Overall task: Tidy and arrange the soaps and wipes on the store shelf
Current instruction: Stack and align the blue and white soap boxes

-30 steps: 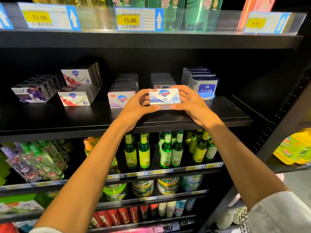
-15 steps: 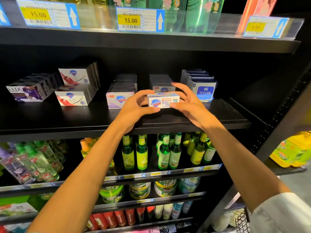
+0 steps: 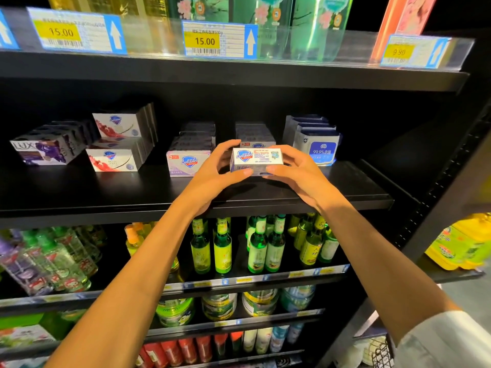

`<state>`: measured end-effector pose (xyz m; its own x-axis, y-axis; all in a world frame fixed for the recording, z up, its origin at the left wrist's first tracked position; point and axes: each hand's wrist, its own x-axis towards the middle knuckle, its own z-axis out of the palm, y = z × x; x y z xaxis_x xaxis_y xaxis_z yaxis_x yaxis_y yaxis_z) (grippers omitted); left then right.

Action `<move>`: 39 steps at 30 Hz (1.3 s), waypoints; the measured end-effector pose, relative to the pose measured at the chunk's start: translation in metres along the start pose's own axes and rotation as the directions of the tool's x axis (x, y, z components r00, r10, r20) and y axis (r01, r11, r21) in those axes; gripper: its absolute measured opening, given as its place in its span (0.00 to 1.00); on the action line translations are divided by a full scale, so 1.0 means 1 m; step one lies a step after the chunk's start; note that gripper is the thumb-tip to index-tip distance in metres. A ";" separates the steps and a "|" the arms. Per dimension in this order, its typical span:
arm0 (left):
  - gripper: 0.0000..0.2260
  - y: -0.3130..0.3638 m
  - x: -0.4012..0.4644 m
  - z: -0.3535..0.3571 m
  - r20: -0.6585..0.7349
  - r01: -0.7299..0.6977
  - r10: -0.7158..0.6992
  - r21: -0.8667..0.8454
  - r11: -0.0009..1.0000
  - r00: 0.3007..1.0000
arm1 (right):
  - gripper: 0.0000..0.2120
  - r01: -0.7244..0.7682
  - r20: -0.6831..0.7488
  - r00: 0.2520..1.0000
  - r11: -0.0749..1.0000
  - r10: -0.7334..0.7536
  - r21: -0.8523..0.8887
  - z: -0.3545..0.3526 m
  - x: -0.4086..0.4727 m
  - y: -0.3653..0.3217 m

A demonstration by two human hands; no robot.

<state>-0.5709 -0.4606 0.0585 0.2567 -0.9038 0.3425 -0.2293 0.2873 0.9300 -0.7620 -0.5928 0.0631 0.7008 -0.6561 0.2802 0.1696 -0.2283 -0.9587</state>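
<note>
A white Safeguard soap box [image 3: 256, 158] is gripped at both ends, my left hand [image 3: 218, 172] on its left end and my right hand [image 3: 295, 172] on its right end. It hovers just above the black shelf [image 3: 106, 192], its printed top side tipped toward me. Directly behind it is a row of matching white soap boxes [image 3: 255, 134]. A lilac Safeguard soap row [image 3: 188, 162] stands to the left. Blue wipe packs [image 3: 317, 147] stand to the right.
At the shelf's left are red-and-white soap boxes [image 3: 117, 158], stacked two high, and purple Lux soaps [image 3: 42, 151]. The shelf above carries price tags [image 3: 212, 39] and tall bottles. Green bottles [image 3: 261, 245] fill the shelf below. Yellow bottles [image 3: 462, 243] sit on the neighbouring unit at right.
The soap box has tipped backward in both hands, so its printed side now faces me instead of its front. It has also moved slightly toward the row behind it.
</note>
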 end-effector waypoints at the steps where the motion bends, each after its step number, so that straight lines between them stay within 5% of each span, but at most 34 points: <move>1: 0.28 0.001 -0.001 0.000 -0.001 -0.016 0.016 0.001 1.000 1.000 | 0.19 -0.003 0.011 1.000 1.000 0.004 -0.001 0.000 0.000 0.000; 18: 0.14 0.000 0.000 0.002 -0.105 0.046 -0.052 -0.053 0.998 0.993 | 0.23 -0.034 0.030 0.999 0.999 0.034 -0.004 0.000 -0.002 -0.003; 27: 0.33 0.000 -0.003 -0.002 0.034 -0.023 0.023 0.005 1.000 0.999 | 0.17 -0.065 -0.058 0.996 0.998 0.066 0.019 0.000 -0.001 -0.003; 39: 0.30 -0.005 -0.001 -0.003 -0.018 -0.039 0.039 0.045 0.998 0.999 | 0.20 -0.048 -0.021 0.999 0.996 0.050 0.074 0.000 -0.003 -0.004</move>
<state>-0.5668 -0.4607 0.0538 0.2639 -0.8860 0.3812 -0.2815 0.3073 0.9090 -0.7646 -0.5898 0.0664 0.6939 -0.6813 0.2331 0.1868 -0.1423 -0.9720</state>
